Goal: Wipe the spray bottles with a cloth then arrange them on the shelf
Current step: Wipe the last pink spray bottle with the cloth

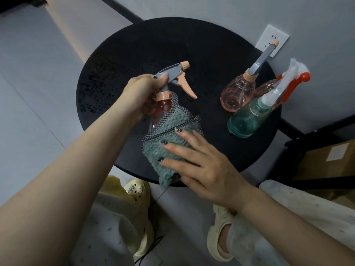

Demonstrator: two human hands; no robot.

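So on the round table [134, 45], the left hand [140, 93] holds one spray bottle [163, 106] by its neck near the middle, cloth [172, 143] wrapped over its body with the right hand [203, 169] on the cloth. Two more bottles [238, 93] [247, 118] stand close together at the table's right edge, wall outlet [269, 35] behind them.

Three spray bottles are in view: a pink spray bottle [160, 110] held above the near edge of the round black desk [134, 45], a second pink bottle [237, 93] standing near the desk's right edge, and a teal bottle [246, 120] just beside it at that same edge. There is one cloth [169, 150], grey-green. Two hands show: the left hand [142, 95] and the right hand [203, 166]. There is one wall socket [272, 40] and two pale clogs [138, 191] on the floor.
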